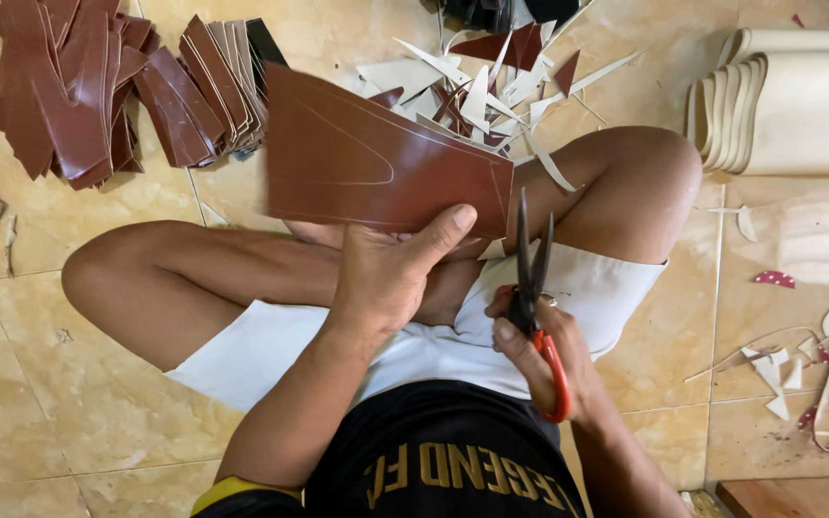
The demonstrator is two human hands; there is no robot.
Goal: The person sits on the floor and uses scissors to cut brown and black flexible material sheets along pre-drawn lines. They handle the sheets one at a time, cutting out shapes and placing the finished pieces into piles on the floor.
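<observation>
My left hand (390,273) grips the lower edge of a brown leather-like sheet (376,158), thumb on top; a curved outline is drawn on the sheet. My right hand (539,350) holds red-handled scissors (532,278) with the blades slightly apart, pointing up just right of the sheet's corner. I sit cross-legged on the tiled floor, with the sheet held above my knees.
Stacks of cut brown pieces (98,86) lie at the upper left. A heap of white and brown offcuts (477,82) sits beyond my knees. Rolled cream sheets (789,101) lie at the upper right, and more scraps (827,384) at the right.
</observation>
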